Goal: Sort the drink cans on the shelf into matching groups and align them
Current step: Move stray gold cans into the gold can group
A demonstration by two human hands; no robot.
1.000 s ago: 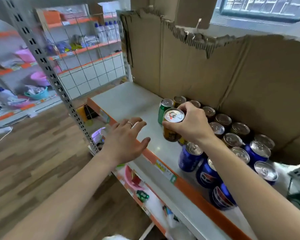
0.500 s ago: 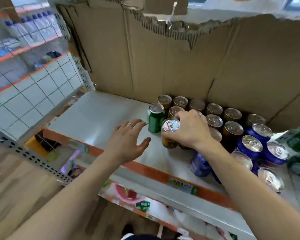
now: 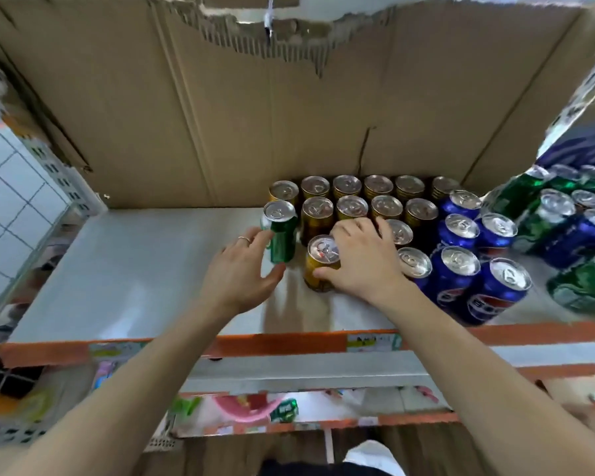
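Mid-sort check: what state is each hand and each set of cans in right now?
gold rows: upright, packed against the cardboard.
front gold can: upright, sealed, before the gold rows.
green can: upright, at the gold rows' left edge.
blue cans: upright, clustered right of the gold rows.
far green cans: blurred, mixed with blue ones at right.
left hand: fingers spread, touching the green can.
right hand: grips the front gold can.

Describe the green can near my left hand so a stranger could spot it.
On the grey shelf backed by cardboard, find the block of gold cans. At that block's left edge, beside the left hand, stands the green can, alone among gold.
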